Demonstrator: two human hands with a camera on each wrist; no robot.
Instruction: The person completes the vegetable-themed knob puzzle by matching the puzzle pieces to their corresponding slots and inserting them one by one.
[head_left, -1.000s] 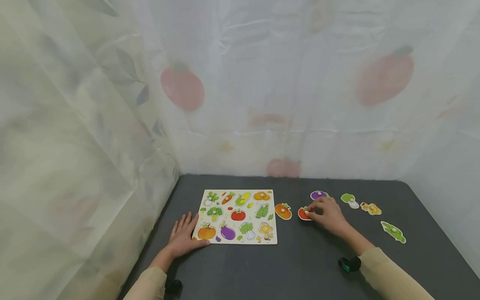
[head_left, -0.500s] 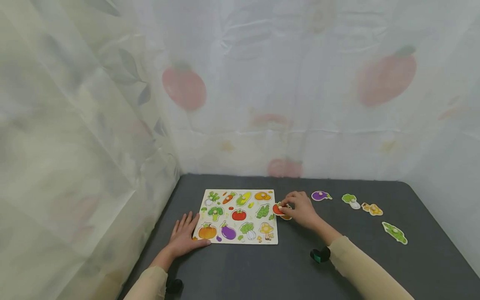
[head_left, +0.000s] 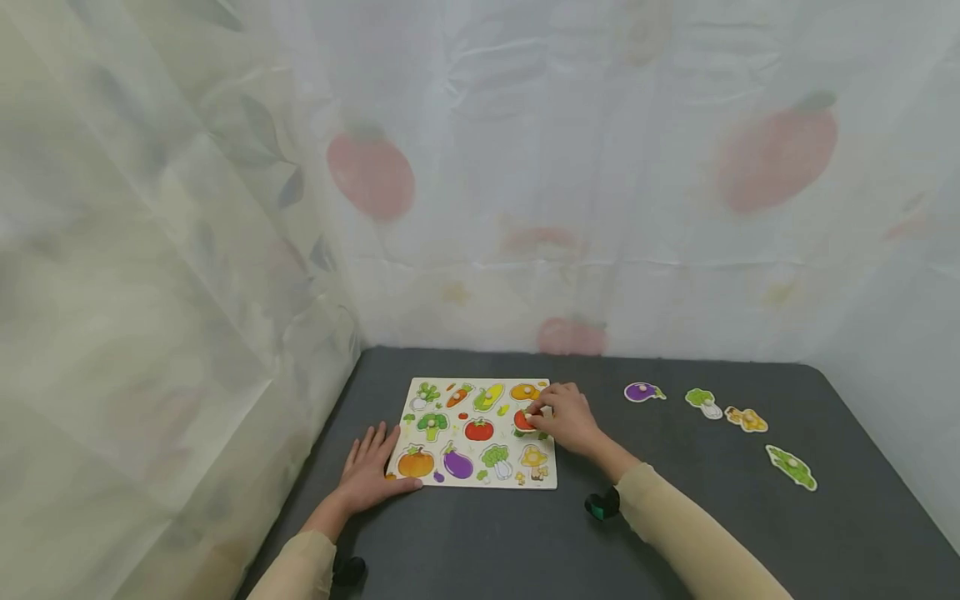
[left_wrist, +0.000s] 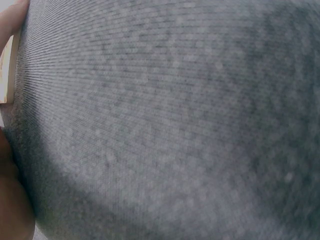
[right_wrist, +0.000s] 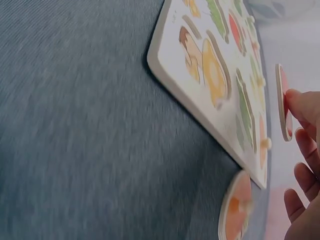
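Observation:
My right hand pinches a red tomato puzzle piece by its knob. In the head view the piece covers part of the pea picture on the right side of the cream vegetable puzzle board. The right wrist view shows this tomato piece raised off the board, between thumb and fingers, the other fingers loosely bent. My left hand lies spread at the board's lower left corner, thumb along the front edge. Little of that hand appears in the left wrist view.
Right of the board lie an eggplant piece, a bok choy piece, a mushroom piece and a pea pod piece. A pumpkin piece lies beside the board, hidden by the right hand from the head camera. Curtains surround the dark table.
The right hand has lifted the tomato piece from the table and carried it left, past the pumpkin piece, to above the board. The left hand stays where it was.

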